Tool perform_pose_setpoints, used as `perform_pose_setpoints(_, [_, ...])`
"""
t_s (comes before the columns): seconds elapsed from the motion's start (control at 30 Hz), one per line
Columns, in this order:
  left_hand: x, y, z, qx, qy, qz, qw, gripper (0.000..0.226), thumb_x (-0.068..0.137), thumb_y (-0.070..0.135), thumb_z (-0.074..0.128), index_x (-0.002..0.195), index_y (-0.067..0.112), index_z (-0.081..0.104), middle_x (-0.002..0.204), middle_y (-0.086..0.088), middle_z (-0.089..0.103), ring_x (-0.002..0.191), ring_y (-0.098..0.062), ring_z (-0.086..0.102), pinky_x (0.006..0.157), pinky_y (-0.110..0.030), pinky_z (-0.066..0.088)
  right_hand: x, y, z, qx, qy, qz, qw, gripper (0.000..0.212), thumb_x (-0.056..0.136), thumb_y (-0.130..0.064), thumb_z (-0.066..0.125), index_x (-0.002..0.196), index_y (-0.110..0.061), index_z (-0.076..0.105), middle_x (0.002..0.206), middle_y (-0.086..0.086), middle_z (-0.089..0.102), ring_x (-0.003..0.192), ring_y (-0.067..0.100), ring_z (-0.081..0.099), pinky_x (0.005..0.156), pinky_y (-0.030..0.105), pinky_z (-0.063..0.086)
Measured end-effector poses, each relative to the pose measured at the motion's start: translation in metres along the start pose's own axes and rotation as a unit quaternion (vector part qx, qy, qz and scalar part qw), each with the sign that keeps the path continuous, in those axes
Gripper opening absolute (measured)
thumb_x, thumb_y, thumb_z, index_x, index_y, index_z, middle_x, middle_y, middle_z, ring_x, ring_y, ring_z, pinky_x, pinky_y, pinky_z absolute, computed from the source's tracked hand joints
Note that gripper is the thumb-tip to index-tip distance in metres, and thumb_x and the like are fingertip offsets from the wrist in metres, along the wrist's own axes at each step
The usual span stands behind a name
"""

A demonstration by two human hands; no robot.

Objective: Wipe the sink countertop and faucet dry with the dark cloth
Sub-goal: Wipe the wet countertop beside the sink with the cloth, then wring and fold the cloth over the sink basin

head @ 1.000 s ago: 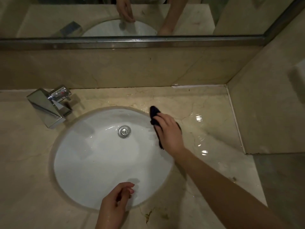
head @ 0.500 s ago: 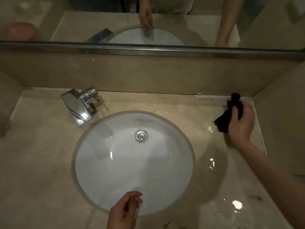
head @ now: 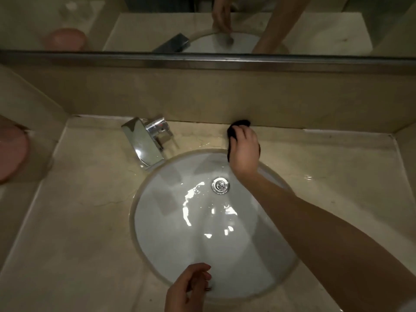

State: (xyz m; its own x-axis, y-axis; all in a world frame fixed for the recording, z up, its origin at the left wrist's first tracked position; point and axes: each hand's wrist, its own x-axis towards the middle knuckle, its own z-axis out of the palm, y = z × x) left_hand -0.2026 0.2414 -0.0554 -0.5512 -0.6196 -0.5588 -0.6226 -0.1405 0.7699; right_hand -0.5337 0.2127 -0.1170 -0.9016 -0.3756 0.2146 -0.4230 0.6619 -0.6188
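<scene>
The small dark cloth [head: 234, 131] looks soft, light and limp, so bunching it under the palm suits it best. The right hand [head: 244, 149] presses it on the wet beige stone tabletop [head: 315, 167] at the white oval basin's [head: 202, 233] twelve o'clock, fingers curled round it. Half a second earlier it wiped the far right corner, at two o'clock. The left hand [head: 186, 289] hangs loosely curled, holding nothing, at six o'clock.

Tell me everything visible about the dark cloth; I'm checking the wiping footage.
The dark cloth looks black, soft and bunched. It lies on the beige countertop behind the basin, its far end against the back wall, right of the faucet. The right hand presses on it and covers most of it. Its weave cannot be seen.
</scene>
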Motion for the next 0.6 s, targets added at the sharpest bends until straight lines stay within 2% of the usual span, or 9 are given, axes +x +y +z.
perform_pose_setpoints(0.07, [0.000, -0.001, -0.012, 0.007, -0.002, -0.002, 1.000, 0.021, 0.082, 0.030, 0.056, 0.079, 0.035, 0.076, 0.075, 0.002, 0.076, 0.066, -0.014, 0.070, 0.068, -0.017, 0.052, 0.000, -0.027, 0.021, 0.015, -0.053, -0.057, 0.997, 0.031, 0.099, -0.012, 0.051, 0.127, -0.006, 0.062, 0.130, 0.015, 0.060, 0.118, 0.035, 0.053, 0.100, 0.040, 0.041])
perform_pose_setpoints(0.1, [0.000, -0.004, -0.018, 0.014, 0.010, -0.004, 1.000, 0.024, 0.076, 0.039, 0.052, 0.080, 0.040, 0.075, 0.075, 0.003, 0.076, 0.067, -0.016, 0.071, 0.069, -0.018, 0.052, -0.001, -0.040, 0.030, 0.021, -0.079, -0.087, 0.993, 0.031, 0.099, -0.011, 0.051, 0.128, -0.006, 0.062, 0.130, 0.015, 0.060, 0.119, 0.035, 0.053, 0.100, 0.040, 0.041])
perform_pose_setpoints(0.13, [0.000, -0.007, -0.024, 0.013, 0.022, -0.004, 1.000, 0.024, 0.076, 0.038, 0.051, 0.080, 0.041, 0.075, 0.075, 0.002, 0.076, 0.067, -0.016, 0.070, 0.070, -0.018, 0.052, 0.000, -0.050, 0.038, 0.029, -0.102, -0.113, 0.988, 0.031, 0.099, -0.010, 0.051, 0.127, -0.006, 0.063, 0.129, 0.014, 0.061, 0.118, 0.035, 0.053, 0.099, 0.040, 0.041])
perform_pose_setpoints(0.2, [-0.001, -0.015, -0.036, 0.004, 0.030, -0.008, 1.000, 0.030, 0.086, 0.014, 0.056, 0.076, 0.034, 0.077, 0.074, -0.001, 0.076, 0.066, -0.013, 0.070, 0.071, -0.016, 0.051, -0.001, -0.064, 0.048, 0.043, -0.134, -0.155, 0.978, 0.029, 0.097, -0.008, 0.052, 0.123, -0.006, 0.064, 0.126, 0.012, 0.063, 0.114, 0.035, 0.054, 0.096, 0.039, 0.043])
perform_pose_setpoints(0.27, [-0.001, -0.022, -0.048, -0.010, 0.043, -0.013, 0.999, 0.039, 0.092, -0.010, 0.055, 0.079, 0.018, 0.079, 0.073, -0.005, 0.075, 0.065, -0.015, 0.070, 0.068, -0.014, 0.051, -0.008, -0.073, 0.051, 0.051, -0.173, -0.195, 0.964, 0.026, 0.096, -0.008, 0.053, 0.119, -0.007, 0.066, 0.122, 0.011, 0.065, 0.110, 0.035, 0.055, 0.093, 0.040, 0.044])
perform_pose_setpoints(0.4, [-0.004, -0.015, -0.068, -0.003, 0.067, 0.012, 0.998, 0.035, 0.092, -0.011, 0.055, 0.084, 0.014, 0.078, 0.074, 0.000, 0.076, 0.065, -0.011, 0.070, 0.067, -0.012, 0.051, -0.048, -0.075, 0.038, 0.054, -0.288, -0.291, 0.911, 0.021, 0.098, -0.020, 0.052, 0.112, -0.015, 0.066, 0.113, 0.005, 0.066, 0.102, 0.028, 0.056, 0.087, 0.041, 0.047])
perform_pose_setpoints(0.5, [0.001, 0.000, -0.074, -0.053, 0.079, 0.008, 0.995, 0.033, 0.093, -0.012, 0.053, 0.088, 0.011, 0.077, 0.075, -0.003, 0.075, 0.064, -0.010, 0.067, 0.063, -0.013, 0.050, -0.098, -0.068, 0.002, 0.061, -0.379, -0.283, 0.879, 0.022, 0.101, -0.024, 0.046, 0.107, -0.015, 0.065, 0.106, 0.000, 0.065, 0.097, 0.024, 0.055, 0.087, 0.044, 0.047])
perform_pose_setpoints(0.57, [0.010, 0.006, -0.071, -0.075, 0.065, -0.005, 0.995, 0.034, 0.094, -0.006, 0.056, 0.097, 0.023, 0.074, 0.084, -0.001, 0.076, 0.075, -0.013, 0.068, 0.069, -0.024, 0.051, -0.131, -0.066, -0.028, 0.090, -0.402, -0.207, 0.887, 0.019, 0.102, -0.019, 0.047, 0.107, -0.014, 0.065, 0.102, -0.003, 0.064, 0.095, 0.017, 0.056, 0.087, 0.039, 0.046])
perform_pose_setpoints(0.6, [0.014, 0.008, -0.069, -0.085, 0.045, -0.015, 0.995, 0.035, 0.094, -0.001, 0.060, 0.106, 0.030, 0.070, 0.096, 0.002, 0.075, 0.082, -0.010, 0.068, 0.075, -0.029, 0.051, -0.145, -0.067, -0.043, 0.124, -0.395, -0.135, 0.900, 0.017, 0.102, -0.015, 0.049, 0.109, -0.016, 0.065, 0.104, -0.005, 0.065, 0.096, 0.011, 0.058, 0.087, 0.034, 0.046])
